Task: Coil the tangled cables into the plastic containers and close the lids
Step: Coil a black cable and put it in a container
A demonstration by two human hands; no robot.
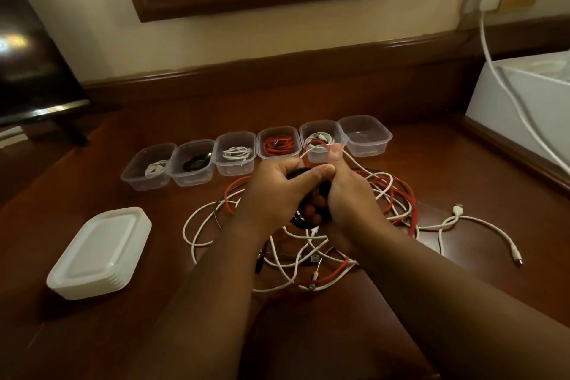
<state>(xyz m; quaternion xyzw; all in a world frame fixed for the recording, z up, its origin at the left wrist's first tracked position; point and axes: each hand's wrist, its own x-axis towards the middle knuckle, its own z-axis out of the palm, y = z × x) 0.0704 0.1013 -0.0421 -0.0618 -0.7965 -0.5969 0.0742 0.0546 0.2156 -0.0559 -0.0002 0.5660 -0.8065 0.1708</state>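
Both hands meet above a tangle of white and red cables [391, 194] on the wooden desk. My left hand [274, 188] and my right hand [348, 194] both grip a coiled black cable [300, 219] between them. Behind the hands stands a row of several clear plastic containers: five hold coiled cables, among them a black one [192, 162] and a red one [279, 145]. The rightmost container [365, 136] is empty. All are without lids.
A stack of white lids [98, 253] lies at the left of the desk. A loose white cable end [481, 225] trails right. A white box [521, 108] stands at the right with a charger cable [505, 83] from the wall socket. A dark screen [27, 55] stands left.
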